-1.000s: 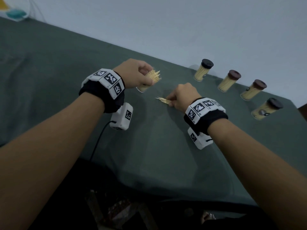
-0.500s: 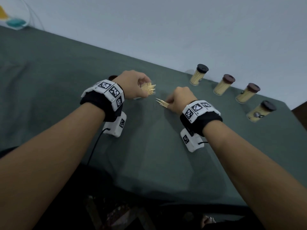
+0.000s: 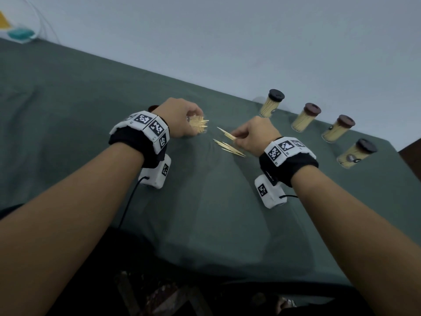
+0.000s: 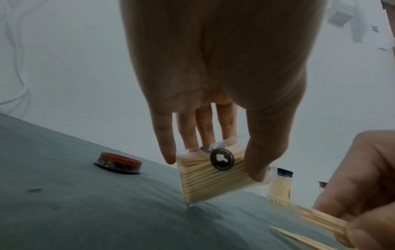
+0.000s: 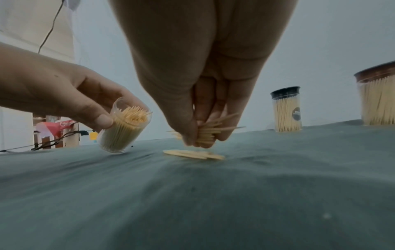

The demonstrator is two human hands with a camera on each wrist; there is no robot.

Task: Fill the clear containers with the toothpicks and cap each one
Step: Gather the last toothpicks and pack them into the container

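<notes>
From my head, my left hand (image 3: pixel 182 117) grips the open container (image 3: pixel 198 126), tilted on the green worktop (image 3: pixel 205 213); right of it my right hand (image 3: pixel 255 135) pinches a small bundle of toothpicks (image 3: pixel 225 134) over the loose toothpicks (image 3: pixel 229 147). At my left wrist, a brown cap (image 4: pixel 118 163) lies left of the container. At my right wrist, two capped containers (image 5: pixel 286 110) stand right of it.

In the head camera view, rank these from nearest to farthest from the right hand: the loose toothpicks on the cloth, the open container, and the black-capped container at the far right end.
From the right hand:
1. Loose toothpicks, on the cloth just below its fingers.
2. Open container, tilted in the left hand, across the gap.
3. Black-capped container, right end of the row.
</notes>
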